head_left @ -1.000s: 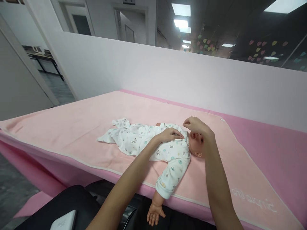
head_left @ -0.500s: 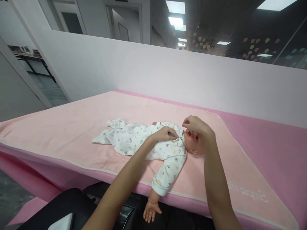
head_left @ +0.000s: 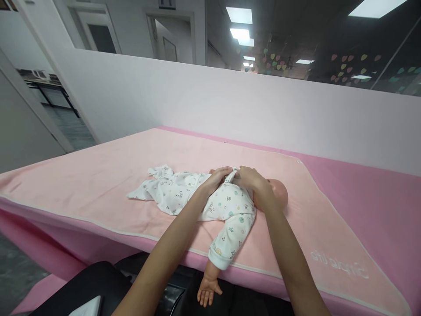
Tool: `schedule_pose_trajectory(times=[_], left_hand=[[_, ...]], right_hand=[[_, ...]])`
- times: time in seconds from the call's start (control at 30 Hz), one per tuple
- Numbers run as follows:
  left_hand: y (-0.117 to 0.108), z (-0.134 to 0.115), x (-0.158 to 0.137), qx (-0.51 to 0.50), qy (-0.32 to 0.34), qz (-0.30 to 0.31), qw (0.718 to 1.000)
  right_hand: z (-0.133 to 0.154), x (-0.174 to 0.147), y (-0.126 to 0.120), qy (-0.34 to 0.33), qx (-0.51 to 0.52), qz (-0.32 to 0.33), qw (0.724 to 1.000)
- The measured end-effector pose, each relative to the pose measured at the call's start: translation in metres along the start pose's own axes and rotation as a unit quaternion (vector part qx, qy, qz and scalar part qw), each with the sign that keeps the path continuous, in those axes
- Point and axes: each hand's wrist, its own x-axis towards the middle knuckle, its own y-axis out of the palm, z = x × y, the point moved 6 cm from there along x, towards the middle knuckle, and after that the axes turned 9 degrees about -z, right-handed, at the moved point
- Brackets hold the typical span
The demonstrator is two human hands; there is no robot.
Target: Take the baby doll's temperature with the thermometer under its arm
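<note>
A baby doll [head_left: 279, 193] lies on its back on a peach mat [head_left: 108, 175], its head to the right. It wears a white printed onesie [head_left: 230, 204]. One doll arm hangs toward me over the mat's near edge. At the doll's chest, my left hand [head_left: 219, 177] is closed on the onesie's front. My right hand [head_left: 251, 177] pinches the same cloth just beside it, near the neck, and a fold stands up between the two hands. My right hand and forearm hide most of the doll's face.
Pink sheeting [head_left: 378, 193] shows beneath the mat and hangs down at the front. A white wall [head_left: 230, 101] with a dark window above runs along the back. A flat white object [head_left: 87, 306] lies by my leg at the lower left.
My right hand has come down and left from above the doll's face to the onesie's chest. My left hand has shifted slightly up and left. The onesie's front is now lifted in a fold.
</note>
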Motion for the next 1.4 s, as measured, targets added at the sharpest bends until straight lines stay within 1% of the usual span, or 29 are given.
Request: schedule_pose_trajectory(times=[0.07,0.13,0.23,0.3,0.4,0.47,0.53,0.6,0.63,0.67,0.73,0.8,0.83,0.9,1.03,1.13,1.2,1.23,1.27,1.33,1.4], left_hand=[[-0.001,0.000,0.000,-0.013,-0.005,-0.008,1.000],[-0.001,0.000,0.000,-0.021,-0.009,-0.007,1.000],[-0.001,0.001,-0.001,-0.024,-0.011,-0.003,1.000],[-0.002,0.001,0.000,-0.022,-0.009,-0.006,1.000],[-0.003,0.002,0.001,-0.015,0.000,-0.009,1.000],[-0.004,0.002,0.004,0.001,0.010,-0.013,1.000],[-0.005,0.000,0.006,0.032,0.037,-0.032,0.998],[-0.004,-0.005,0.006,0.074,0.083,-0.046,0.993],[-0.001,-0.007,0.004,0.101,0.108,-0.039,0.988],[0.003,-0.008,0.003,0.136,0.128,-0.020,0.982],[0.014,-0.007,-0.002,0.226,0.150,0.038,0.962],[0.021,-0.002,-0.006,0.311,0.152,0.082,0.935],[0.023,0.000,-0.008,0.338,0.149,0.094,0.925],[0.025,0.003,-0.010,0.361,0.145,0.107,0.915],[0.025,0.006,-0.012,0.385,0.142,0.114,0.905],[0.023,0.006,-0.011,0.408,0.148,0.087,0.897],[0.020,0.006,-0.009,0.402,0.155,0.060,0.900],[0.018,0.005,-0.008,0.389,0.160,0.046,0.906],[0.016,0.004,-0.007,0.369,0.165,0.033,0.914],[0.012,0.002,-0.004,0.312,0.175,0.012,0.934],[0.009,0.002,0.000,0.253,0.178,0.003,0.951]], right_hand=[[0.002,0.003,0.008,-0.013,-0.048,0.005,0.999],[0.000,0.006,0.014,-0.003,-0.089,0.009,0.996],[-0.002,0.010,0.017,0.004,-0.132,0.007,0.991],[-0.001,0.012,0.015,0.000,-0.143,0.002,0.990],[-0.002,0.011,-0.001,-0.005,-0.139,-0.014,0.990],[-0.006,0.004,-0.023,0.000,-0.133,-0.034,0.990],[-0.014,-0.006,-0.054,0.015,-0.098,-0.086,0.991],[-0.021,-0.021,-0.090,0.021,-0.003,-0.186,0.982],[-0.024,-0.029,-0.107,0.013,0.050,-0.245,0.968],[-0.027,-0.037,-0.122,0.002,0.102,-0.303,0.947],[-0.032,-0.051,-0.142,-0.021,0.178,-0.398,0.900],[-0.035,-0.057,-0.149,-0.037,0.228,-0.452,0.861],[-0.036,-0.058,-0.149,-0.042,0.246,-0.464,0.850],[-0.035,-0.055,-0.145,-0.048,0.268,-0.470,0.840],[-0.032,-0.048,-0.139,-0.050,0.284,-0.460,0.840],[-0.022,-0.052,-0.141,-0.058,0.284,-0.461,0.839],[-0.011,-0.059,-0.145,-0.065,0.280,-0.469,0.835],[-0.005,-0.064,-0.146,-0.072,0.277,-0.464,0.839],[0.000,-0.070,-0.146,-0.080,0.272,-0.447,0.849],[0.006,-0.083,-0.137,-0.093,0.250,-0.383,0.885],[-0.001,-0.104,-0.118,-0.084,0.209,-0.309,0.924]])
